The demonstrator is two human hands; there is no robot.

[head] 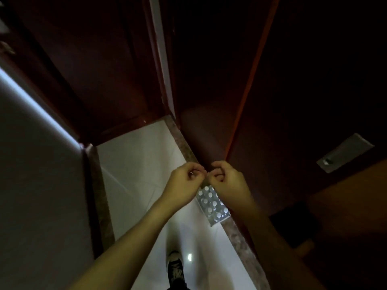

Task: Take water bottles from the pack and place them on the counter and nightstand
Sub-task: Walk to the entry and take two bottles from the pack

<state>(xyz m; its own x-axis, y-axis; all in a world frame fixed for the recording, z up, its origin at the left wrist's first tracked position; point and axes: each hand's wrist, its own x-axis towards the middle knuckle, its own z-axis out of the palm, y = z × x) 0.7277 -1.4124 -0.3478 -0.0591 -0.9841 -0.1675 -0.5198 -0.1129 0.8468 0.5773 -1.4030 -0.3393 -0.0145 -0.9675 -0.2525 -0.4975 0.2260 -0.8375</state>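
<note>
The pale tiled floor (pixel 134 168) runs between dark wood panels (pixel 109 65). At five o'clock from centre, the pack (pixel 212 206) of bottles sits against the stone skirting, caps up. Your left hand (pixel 184 183) and right hand (pixel 225 181) hover above it, curled, fingertips nearly meeting; whether they pinch anything I cannot tell. Your shoe (pixel 175 266) stands at six o'clock.

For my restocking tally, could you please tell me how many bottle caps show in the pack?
About 9 white caps show in the pack on the floor; the right hand may hide more.
</note>
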